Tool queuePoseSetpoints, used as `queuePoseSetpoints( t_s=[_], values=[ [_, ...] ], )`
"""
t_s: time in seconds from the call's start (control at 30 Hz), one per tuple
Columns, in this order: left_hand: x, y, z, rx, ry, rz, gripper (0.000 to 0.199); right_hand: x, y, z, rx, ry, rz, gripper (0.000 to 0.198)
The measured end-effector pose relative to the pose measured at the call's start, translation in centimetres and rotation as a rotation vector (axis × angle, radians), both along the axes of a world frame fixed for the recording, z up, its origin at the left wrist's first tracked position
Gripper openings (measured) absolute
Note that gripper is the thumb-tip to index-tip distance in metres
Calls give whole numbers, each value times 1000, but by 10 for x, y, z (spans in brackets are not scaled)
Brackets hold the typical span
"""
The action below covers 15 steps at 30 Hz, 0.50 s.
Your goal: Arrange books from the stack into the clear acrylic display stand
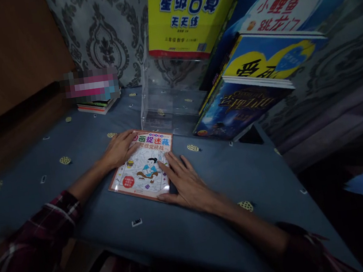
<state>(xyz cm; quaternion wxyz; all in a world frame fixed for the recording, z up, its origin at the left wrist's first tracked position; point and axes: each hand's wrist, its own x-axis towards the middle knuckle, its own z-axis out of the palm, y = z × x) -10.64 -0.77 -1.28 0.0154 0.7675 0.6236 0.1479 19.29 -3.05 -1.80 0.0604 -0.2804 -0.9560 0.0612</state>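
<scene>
A thin orange-bordered picture book (146, 172) lies flat on the table, its cover showing a seated cartoon figure in blue and Chinese lettering. My left hand (121, 149) rests on its upper left edge, fingers stretched over the cover. On the right side, my right hand (187, 182) lies with fingers spread, the thumb at the lower right corner and the fingertips along the right edge. Both hands touch the book, and neither is wrapped round it.
Behind the book stands a clear acrylic rack (155, 117). It holds a yellow workbook (184, 28), and a dark blue book (231, 107) with several others stands at the right. A small book stack (97, 107) lies back left on the blue tablecloth (95, 218). Patterned wallpaper is behind.
</scene>
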Motion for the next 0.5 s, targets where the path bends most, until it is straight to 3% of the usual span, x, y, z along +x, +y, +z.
queuePoseSetpoints(
  t_s=[0.5],
  values=[
    [0, -2, -3, 81, -27, 23, 52, -2, -2, 7, -30, -18, -11, 99]
  ],
)
